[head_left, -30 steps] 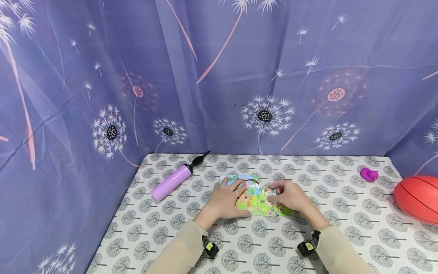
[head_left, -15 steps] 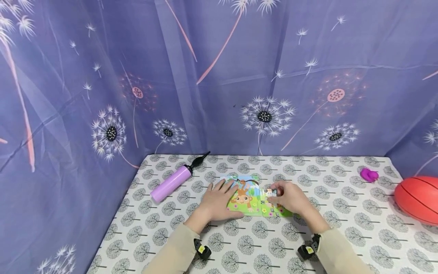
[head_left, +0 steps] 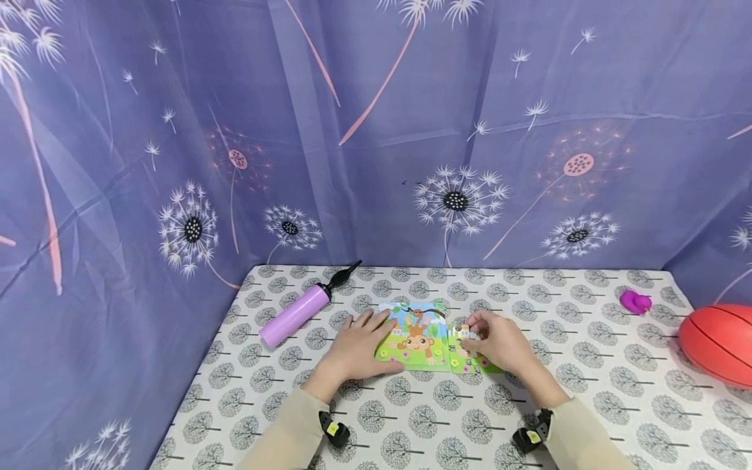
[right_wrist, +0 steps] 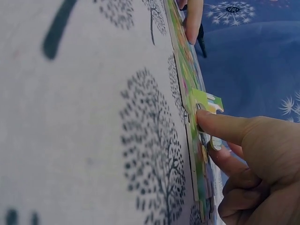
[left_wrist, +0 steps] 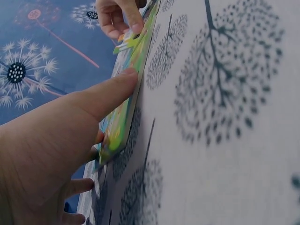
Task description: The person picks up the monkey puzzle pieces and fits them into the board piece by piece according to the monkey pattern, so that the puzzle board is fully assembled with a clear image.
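A square monkey picture puzzle [head_left: 418, 343] lies flat on the table. My left hand [head_left: 354, 351] rests at its left side with fingers spread and straight, the thumb [left_wrist: 110, 91] over its near edge. To the right sits a second patch of puzzle pieces [head_left: 464, 364], in green and flower colours, partly hidden under my right hand [head_left: 504, 343]. Between thumb and forefinger, that hand pinches a puzzle piece [right_wrist: 209, 99], tilted up from the pieces below, with green and white on its face.
A purple hand pump [head_left: 296, 314] with a black nozzle lies at the back left. Over on the right are a magenta rubber toy [head_left: 634, 301] and a red ball [head_left: 719, 343]. A blue dandelion-print curtain [head_left: 376, 183] hangs behind the tree-patterned tablecloth [head_left: 423, 421].
My left hand has slid leftwards off the middle of the monkey puzzle, uncovering most of the picture. My right hand stays nearly in place, still pinching the puzzle piece.
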{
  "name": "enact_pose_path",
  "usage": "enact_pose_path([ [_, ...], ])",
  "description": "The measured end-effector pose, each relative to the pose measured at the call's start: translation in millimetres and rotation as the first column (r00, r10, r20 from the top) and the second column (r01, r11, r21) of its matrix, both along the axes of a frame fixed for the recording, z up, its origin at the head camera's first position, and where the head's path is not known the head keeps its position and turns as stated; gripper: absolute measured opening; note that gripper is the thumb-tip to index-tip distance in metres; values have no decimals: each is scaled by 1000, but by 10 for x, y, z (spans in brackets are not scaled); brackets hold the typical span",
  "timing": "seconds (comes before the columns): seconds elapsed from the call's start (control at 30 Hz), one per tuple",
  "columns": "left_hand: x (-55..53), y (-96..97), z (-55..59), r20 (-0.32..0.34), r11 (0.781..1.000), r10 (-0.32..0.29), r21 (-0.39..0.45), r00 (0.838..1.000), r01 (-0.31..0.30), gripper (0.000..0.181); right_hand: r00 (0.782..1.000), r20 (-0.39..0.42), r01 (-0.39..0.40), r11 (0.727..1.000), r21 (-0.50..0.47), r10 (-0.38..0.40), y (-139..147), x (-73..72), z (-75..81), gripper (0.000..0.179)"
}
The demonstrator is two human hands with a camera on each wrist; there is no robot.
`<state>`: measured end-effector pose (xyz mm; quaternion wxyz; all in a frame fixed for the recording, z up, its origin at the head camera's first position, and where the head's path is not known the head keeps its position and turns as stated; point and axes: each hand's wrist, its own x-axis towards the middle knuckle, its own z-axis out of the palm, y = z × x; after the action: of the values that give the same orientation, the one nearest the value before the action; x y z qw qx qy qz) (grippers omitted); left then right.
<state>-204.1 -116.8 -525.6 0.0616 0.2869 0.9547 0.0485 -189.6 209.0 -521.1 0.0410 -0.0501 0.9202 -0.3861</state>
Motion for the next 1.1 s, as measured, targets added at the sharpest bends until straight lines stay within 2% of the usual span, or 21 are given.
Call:
enact_pose_path([
  [0.23, -1, -93, 13, -2, 1000, -13, -7, 1000, 13, 100, 999, -32, -19, 1000, -1, 19, 32, 7, -17, 32],
  [0.4, 11, -131, 36, 2, 999, -16, -29, 1000, 16, 100, 998, -49, -45, 999, -29, 44, 67, 30, -25, 36],
  [0.7, 16, -189, 38, 14, 1000, -21, -11, 1000, 21, 100, 989, -133, -73, 997, -16, 70, 114, 55, -57, 29],
  [0.93, -6, -224, 63, 44, 999, -38, 30, 998, 36, 99, 976, -213, -53, 998, -19, 48, 96, 27, -44, 25],
  [1.1, -18, -230, 91, 76, 998, -32, 63, 997, 27, 99, 982, -188, -39, 995, -93, 21, 30, 7, 21, 24],
])
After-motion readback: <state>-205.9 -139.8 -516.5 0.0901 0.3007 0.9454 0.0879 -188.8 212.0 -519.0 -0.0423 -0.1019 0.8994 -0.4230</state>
